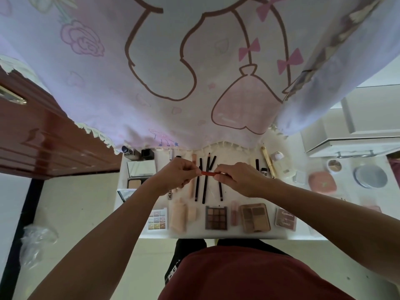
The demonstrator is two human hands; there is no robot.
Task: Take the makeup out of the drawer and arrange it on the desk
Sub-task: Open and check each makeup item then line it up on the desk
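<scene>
Palettes (216, 217) line the near edge of the white surface (194, 233). Just beyond, the left hand (175, 176) and right hand (242, 180) each pinch one end of a red pencil (208, 173), held over black pencils (204, 191). A pink cloth (151, 83) hangs behind.

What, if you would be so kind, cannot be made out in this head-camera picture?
- Head view: the fingers of the left hand and right hand cover both ends of the slim red pencil.
- Head view: lettering on the pink rectangular palette is too small and blurred.
- Head view: the white unit with a bar handle is cut off by the right edge.
</scene>
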